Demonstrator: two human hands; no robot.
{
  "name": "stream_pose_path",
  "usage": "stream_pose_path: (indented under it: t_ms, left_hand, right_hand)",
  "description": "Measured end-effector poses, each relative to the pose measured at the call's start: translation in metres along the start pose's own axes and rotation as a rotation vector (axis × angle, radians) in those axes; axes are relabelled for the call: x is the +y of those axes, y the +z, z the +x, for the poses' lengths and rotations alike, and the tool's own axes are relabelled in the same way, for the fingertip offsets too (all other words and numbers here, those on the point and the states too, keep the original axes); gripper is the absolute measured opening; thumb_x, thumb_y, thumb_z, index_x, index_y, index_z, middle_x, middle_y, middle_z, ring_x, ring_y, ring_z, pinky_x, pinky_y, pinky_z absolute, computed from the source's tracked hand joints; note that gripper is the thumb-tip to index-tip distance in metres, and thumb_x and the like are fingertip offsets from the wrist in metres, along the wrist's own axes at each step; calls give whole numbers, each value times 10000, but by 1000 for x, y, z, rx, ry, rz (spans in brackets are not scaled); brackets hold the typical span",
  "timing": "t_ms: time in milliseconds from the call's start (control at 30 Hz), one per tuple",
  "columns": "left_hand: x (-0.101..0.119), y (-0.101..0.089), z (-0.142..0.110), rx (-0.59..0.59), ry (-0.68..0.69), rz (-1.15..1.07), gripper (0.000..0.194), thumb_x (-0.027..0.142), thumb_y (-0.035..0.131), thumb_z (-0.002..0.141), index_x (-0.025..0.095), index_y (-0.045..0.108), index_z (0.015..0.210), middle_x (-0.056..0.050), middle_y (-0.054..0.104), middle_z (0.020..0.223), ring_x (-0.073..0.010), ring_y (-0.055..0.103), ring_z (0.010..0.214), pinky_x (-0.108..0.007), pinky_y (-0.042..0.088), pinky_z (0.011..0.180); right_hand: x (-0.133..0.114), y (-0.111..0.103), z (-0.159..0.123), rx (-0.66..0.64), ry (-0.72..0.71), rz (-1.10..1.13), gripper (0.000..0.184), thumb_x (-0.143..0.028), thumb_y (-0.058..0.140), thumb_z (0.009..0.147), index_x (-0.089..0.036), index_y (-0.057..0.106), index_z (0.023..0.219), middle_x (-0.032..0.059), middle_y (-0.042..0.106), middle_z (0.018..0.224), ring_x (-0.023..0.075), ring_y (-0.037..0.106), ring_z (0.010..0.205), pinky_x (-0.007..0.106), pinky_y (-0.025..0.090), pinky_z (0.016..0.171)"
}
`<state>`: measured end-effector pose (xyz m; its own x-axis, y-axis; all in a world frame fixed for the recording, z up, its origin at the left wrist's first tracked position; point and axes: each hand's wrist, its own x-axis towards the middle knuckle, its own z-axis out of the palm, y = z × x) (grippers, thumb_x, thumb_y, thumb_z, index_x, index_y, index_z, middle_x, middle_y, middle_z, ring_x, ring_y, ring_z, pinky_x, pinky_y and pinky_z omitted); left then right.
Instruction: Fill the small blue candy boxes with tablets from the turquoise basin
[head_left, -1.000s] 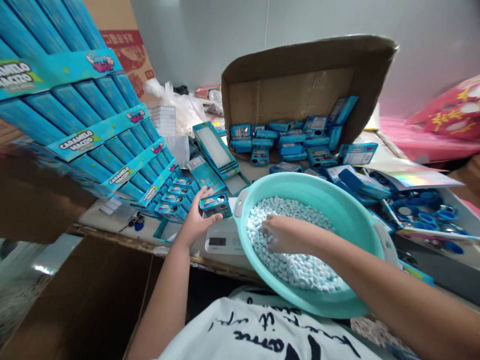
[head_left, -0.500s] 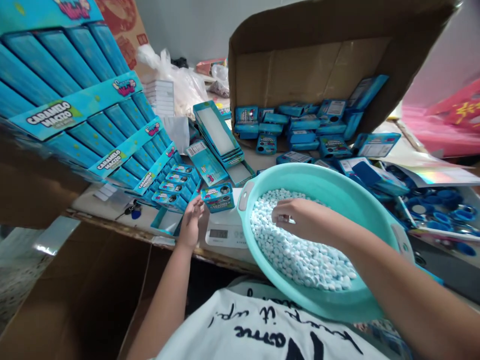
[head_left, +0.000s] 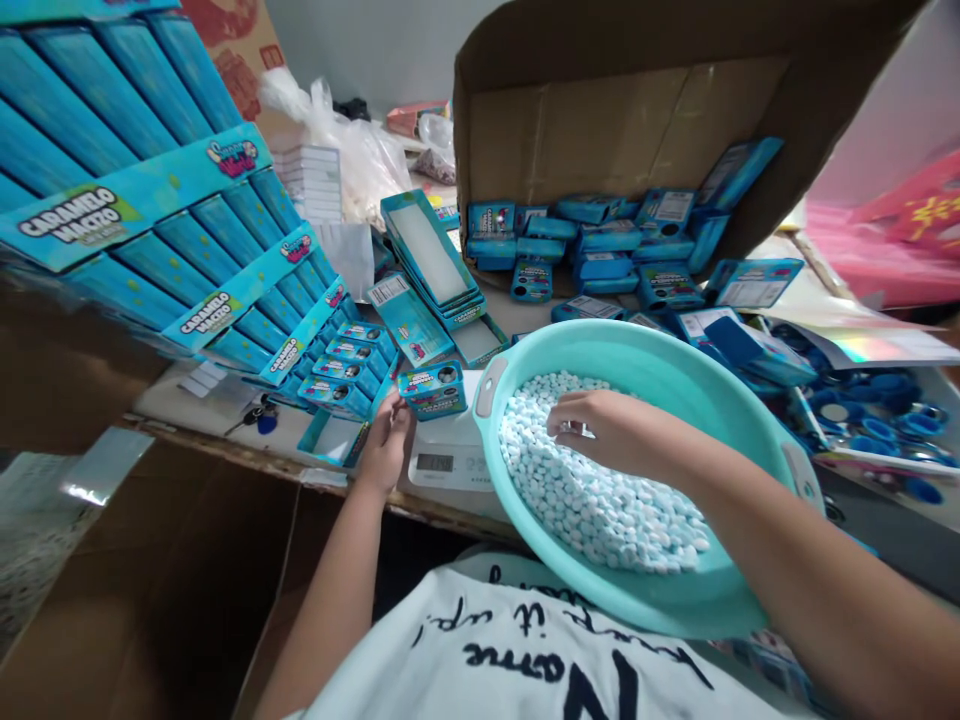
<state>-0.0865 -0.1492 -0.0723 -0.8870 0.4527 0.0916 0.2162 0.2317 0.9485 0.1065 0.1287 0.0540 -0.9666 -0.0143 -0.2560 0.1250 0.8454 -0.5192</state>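
Note:
A small blue candy box stands on the white kitchen scale. My left hand is beside the box's left side, its fingers loosely bent and apart, the fingertips at the box's edge. To the right is a turquoise basin partly filled with small pale blue and white candies. My right hand reaches into it, its fingers curled together at the candies; the fingertips are partly hidden. Digits show on the scale's display, too blurred to read surely.
A tall display of blue boxes leans at the left. Behind the basin, an open carton holds several blue boxes. Flattened trays lie stacked behind the scale. At the right is a box of blue round pieces. Keys lie near the table edge.
The view has shifted slightly. My right hand stays low in the candies with its fingers curled, and my left hand remains beside the box on the scale.

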Motion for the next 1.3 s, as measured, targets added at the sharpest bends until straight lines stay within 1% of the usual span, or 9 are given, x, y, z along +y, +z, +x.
stream_pose_path:
  t_ms: [367,500,600,667,767,900,1000,1167,1300]
  left_hand:
    - [20,13,7,-28,94,16,522,468,786,790,225,586,1206,-117,667,1217,-285,659,1154,-471,529,1026]
    - [76,14,16,3,259,50,453,375,808,786,199,657,1175,-93,678,1121,-263,660,1094,-416,542,986]
    - [132,9,15,9,668,303,406,235,736,868,267,677,1269,-68,628,1224,-232,610,1152,-395,489,1053]
    - [161,11,14,-169,783,426,440,154,692,884,284,662,1304,-59,633,1209,-218,613,1117,-376,505,1017]
    - [183,19,14,-410,893,666,527,17,580,872,277,655,1324,-64,653,1149,-233,612,1082,-391,525,941]
    - [196,23,12,-278,1036,730,558,8,563,867,273,630,1354,-84,646,1182,-258,597,1112,-421,518,944]
    - [204,21,7,-195,1054,696,558,33,596,870,276,608,1373,-84,623,1224,-258,582,1133,-424,503,979]
    - [194,28,9,-466,833,816,651,-11,564,814,327,623,1367,-54,616,1142,-252,576,1073,-407,518,936]
    - [190,29,16,-421,824,784,609,48,591,831,320,619,1375,-64,613,1139,-263,580,1062,-419,519,913]
  right_hand:
    - [-2,-2,-1,28,-19,-2,158,-195,551,926,-215,707,912,40,736,993,197,640,849,307,420,732]
    - [-4,-1,-1,27,-26,-15,168,-156,546,922,-198,709,921,45,738,1002,202,648,861,307,431,740]
    - [-5,-1,-1,27,-33,-23,167,-153,558,922,-191,717,956,58,735,1040,219,656,917,316,447,780]
    - [-6,-1,-1,15,-28,-30,178,-150,566,918,-196,723,987,61,737,1062,224,660,933,317,456,789]
    - [-6,-1,-2,-18,-19,-39,201,-136,568,909,-200,725,1017,65,742,1070,226,667,952,312,472,820]
    - [1,3,-3,-62,30,-39,232,-149,563,910,-220,721,1065,63,740,1096,227,676,980,308,478,852]
    - [6,6,-4,-85,111,-47,274,-215,578,915,-254,693,1160,59,737,1111,243,681,955,320,477,788]
    - [1,0,-9,-171,190,-74,367,-299,593,904,-226,655,1258,103,728,1155,286,681,938,329,439,690]
    - [-5,-4,-14,-177,170,-58,373,-349,576,920,-209,660,1256,120,728,1159,303,681,949,334,433,687]
